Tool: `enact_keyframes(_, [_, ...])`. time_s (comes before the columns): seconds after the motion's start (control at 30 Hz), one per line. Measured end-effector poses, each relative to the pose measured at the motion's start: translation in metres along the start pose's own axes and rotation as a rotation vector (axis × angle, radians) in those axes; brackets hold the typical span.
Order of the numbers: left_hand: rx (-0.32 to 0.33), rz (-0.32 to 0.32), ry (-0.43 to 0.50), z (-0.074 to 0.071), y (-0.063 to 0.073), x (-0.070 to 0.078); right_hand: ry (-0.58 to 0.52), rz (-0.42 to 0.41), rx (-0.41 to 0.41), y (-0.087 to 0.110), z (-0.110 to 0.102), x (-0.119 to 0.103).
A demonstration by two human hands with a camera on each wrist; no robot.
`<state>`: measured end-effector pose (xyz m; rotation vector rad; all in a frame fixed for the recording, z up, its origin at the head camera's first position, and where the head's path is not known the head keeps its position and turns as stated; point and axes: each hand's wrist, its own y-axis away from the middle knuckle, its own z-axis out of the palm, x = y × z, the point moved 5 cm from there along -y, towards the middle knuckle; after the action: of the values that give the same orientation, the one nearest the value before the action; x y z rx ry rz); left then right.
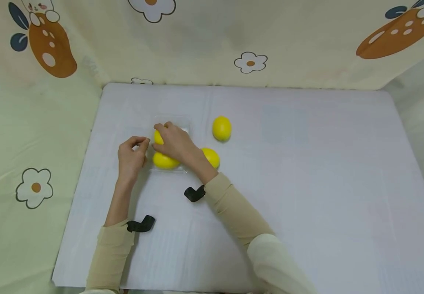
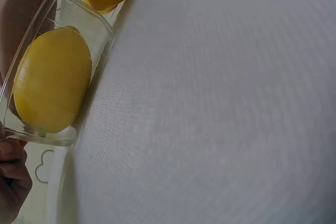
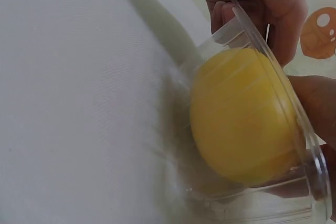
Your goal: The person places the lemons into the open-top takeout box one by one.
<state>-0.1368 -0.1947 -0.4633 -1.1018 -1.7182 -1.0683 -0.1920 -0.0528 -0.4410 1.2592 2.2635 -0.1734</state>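
A clear plastic container (image 1: 176, 120) sits left of the table's middle with yellow lemons in it. My left hand (image 1: 132, 157) pinches the container's left rim between thumb and fingers. Reaching over the container, my right hand (image 1: 176, 143) holds the far lemon (image 1: 158, 137) with curled fingers. The near lemon (image 1: 165, 161) lies inside, partly under that hand; through the clear wall it also shows as a lemon (image 2: 52, 80) in the left wrist view. Outside the container, another lemon (image 1: 211, 157) is partly covered by the right wrist.
One more lemon (image 1: 222, 128) lies on the white tabletop (image 1: 307, 183) to the container's right. Black wrist mounts (image 1: 142, 224) stick out from both sleeves. A patterned cloth (image 1: 204, 45) hangs behind the table's far edge.
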Motion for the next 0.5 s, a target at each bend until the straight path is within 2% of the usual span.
enact_keyframes(0.17, [0.014, -0.001, -0.009, -0.0004, 0.0004, 0.0004, 0.021, 0.014, -0.007, 0.0011, 0.0034, -0.0030])
enact_keyframes(0.5, [0.017, 0.011, -0.007, -0.0006, 0.0008, 0.0001, 0.007, 0.002, 0.047, 0.0071, 0.0013, -0.0013])
